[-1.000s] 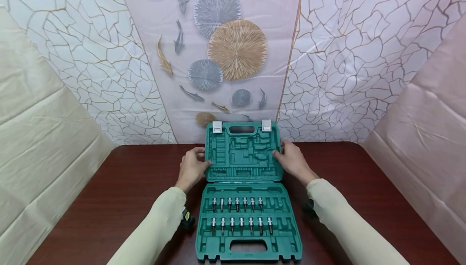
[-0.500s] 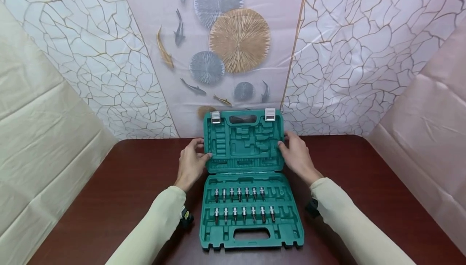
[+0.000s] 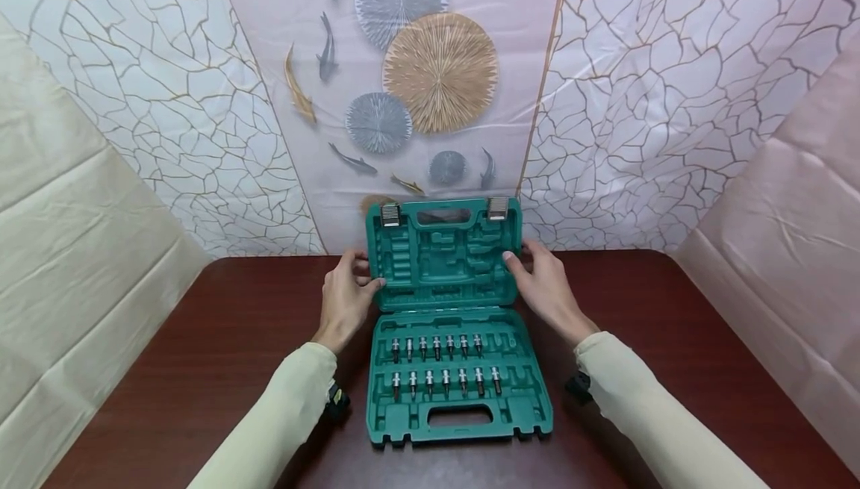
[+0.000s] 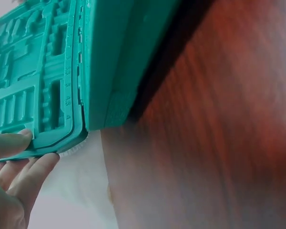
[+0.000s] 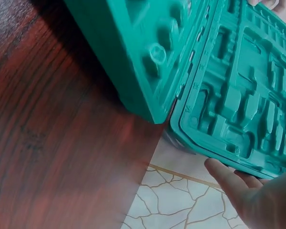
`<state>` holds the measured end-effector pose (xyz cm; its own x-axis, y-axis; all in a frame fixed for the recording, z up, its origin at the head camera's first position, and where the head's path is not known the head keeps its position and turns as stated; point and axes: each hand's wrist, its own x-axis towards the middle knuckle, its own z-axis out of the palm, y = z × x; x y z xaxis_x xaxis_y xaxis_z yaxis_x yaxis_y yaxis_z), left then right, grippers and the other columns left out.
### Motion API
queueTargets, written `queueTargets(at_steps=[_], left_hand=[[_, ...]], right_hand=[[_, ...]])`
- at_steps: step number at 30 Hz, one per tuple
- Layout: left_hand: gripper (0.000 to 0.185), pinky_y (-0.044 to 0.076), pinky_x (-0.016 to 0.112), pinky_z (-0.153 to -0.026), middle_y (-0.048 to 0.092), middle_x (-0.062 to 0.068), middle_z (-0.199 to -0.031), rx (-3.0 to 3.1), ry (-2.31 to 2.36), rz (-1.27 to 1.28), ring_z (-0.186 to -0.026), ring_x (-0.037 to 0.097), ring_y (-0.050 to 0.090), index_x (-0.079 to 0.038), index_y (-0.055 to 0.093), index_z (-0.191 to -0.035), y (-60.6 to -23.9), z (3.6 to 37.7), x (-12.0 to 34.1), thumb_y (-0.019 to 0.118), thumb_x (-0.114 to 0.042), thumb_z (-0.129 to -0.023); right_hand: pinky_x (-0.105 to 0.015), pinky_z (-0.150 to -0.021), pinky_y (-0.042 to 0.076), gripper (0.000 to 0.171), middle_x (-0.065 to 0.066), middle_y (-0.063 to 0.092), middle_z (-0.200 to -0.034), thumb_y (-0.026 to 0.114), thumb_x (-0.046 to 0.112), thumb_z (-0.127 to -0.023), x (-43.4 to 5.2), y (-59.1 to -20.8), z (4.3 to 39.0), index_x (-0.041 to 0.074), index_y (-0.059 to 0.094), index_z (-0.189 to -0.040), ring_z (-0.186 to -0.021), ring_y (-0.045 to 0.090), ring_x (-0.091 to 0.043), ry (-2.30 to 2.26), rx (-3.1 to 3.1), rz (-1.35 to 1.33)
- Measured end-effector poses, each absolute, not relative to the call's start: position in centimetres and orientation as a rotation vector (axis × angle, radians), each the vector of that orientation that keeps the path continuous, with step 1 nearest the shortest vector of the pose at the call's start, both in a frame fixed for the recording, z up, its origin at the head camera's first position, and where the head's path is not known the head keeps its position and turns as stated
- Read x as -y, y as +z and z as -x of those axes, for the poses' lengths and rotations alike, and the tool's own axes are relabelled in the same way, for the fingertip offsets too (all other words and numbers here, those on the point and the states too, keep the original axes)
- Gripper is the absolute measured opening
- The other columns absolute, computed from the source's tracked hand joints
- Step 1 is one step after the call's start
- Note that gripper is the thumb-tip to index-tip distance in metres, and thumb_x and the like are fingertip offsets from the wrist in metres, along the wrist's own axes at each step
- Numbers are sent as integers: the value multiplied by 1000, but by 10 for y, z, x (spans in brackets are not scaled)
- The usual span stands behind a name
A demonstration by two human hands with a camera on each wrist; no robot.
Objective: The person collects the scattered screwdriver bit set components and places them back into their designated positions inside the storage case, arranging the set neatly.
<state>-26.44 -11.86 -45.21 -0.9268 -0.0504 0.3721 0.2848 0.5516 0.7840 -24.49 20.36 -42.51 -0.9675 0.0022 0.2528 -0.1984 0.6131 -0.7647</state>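
A green plastic tool case stands opened on the table, its lid [image 3: 446, 257] leaning back and its base [image 3: 396, 418] lying flat in front. Two rows of silver bit sockets [image 3: 437, 347] sit in the base. My left hand [image 3: 344, 298] grips the lid's left edge, thumb on the moulded inner face and fingers behind. On the opposite side, my right hand [image 3: 547, 291] holds the right edge the same way. The left wrist view shows that thumb [image 4: 12, 143] over the lid's rim; in the right wrist view the right hand's fingers [image 5: 224, 176] lie under the edge.
Metal latches [image 3: 390, 214] [image 3: 498, 209] sit at the lid's top corners beside a handle slot. The dark red-brown table [image 3: 201, 369] ends just behind the lid, where a patterned wall covering [image 3: 376, 86] hangs. Pale quilted panels [image 3: 87, 250] flank both sides.
The case has slid away toward the back wall and slightly left, with both hands staying on the lid's edges. The head view has also tilted down a little.
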Motion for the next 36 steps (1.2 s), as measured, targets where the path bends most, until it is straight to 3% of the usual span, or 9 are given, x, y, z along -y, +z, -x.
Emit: queueTargets(at_steps=[7,11,14,17,20,25,30,33,36], left_hand=[[46,62,48,-86,71,15,-118,2444,-1191,268,-99,29,77,-9,58,-126,-449,270,122,84,-2,-89],[47,62,47,-85,71,13,-117,2440,-1151,320,-100,28,76,-10,57,-127,-449,272,123,84,-1,-89],[48,62,46,-86,71,11,-120,2431,-1142,367,-105,26,74,-12,58,-130,-451,273,125,83,-2,-90],[54,61,47,-91,70,9,-125,2414,-1113,428,-112,26,71,-15,57,-138,-453,275,127,82,-2,-92],[58,60,49,-92,68,10,-124,2403,-1037,452,-113,27,68,-16,57,-142,-452,275,127,82,-3,-92],[32,59,46,-80,62,8,-101,2444,-1023,363,-91,25,65,-12,61,-122,-445,268,125,78,-7,-96],[15,63,43,-82,67,13,-95,2413,-1631,104,-83,26,74,-3,60,-113,-436,243,126,66,-13,-104],[23,62,42,-89,70,21,-107,2315,-1980,26,-95,28,77,2,62,-116,-433,228,127,57,-19,-110],[36,59,40,-97,66,25,-132,2254,-2221,179,-119,28,70,2,60,-135,-430,214,125,46,-22,-114]], right_hand=[[-60,-104,49,81,-24,56,-145,45,65,-106,-203,-422,242,4,38,-159,-129,60,-40,1348,2567,-125],[-58,-102,47,76,-24,57,-142,36,66,-108,-203,-420,237,6,40,-154,-124,58,-40,1367,2569,-127],[-59,-105,46,78,-26,50,-150,32,67,-108,-202,-417,229,6,37,-156,-128,58,-44,1443,2578,-101],[-58,-111,45,83,-28,42,-152,33,68,-107,-199,-411,218,2,35,-157,-132,57,-45,1564,2567,-48],[-50,-113,47,89,-29,42,-147,38,67,-107,-193,-405,209,0,23,-163,-133,56,-44,1818,2481,-32],[-36,-109,50,83,-28,43,-151,42,58,-109,-182,-401,196,3,15,-166,-139,54,-36,2249,2215,-53],[-34,-105,53,80,-21,40,-155,46,51,-110,-176,-401,186,6,11,-167,-124,65,-20,2372,2033,9],[-35,-104,55,83,-20,42,-154,50,49,-109,-174,-402,182,9,7,-169,-116,67,-16,2373,1999,52],[-34,-99,57,81,-17,47,-150,52,46,-110,-174,-404,176,11,9,-169,-113,67,-14,2343,1991,84]])
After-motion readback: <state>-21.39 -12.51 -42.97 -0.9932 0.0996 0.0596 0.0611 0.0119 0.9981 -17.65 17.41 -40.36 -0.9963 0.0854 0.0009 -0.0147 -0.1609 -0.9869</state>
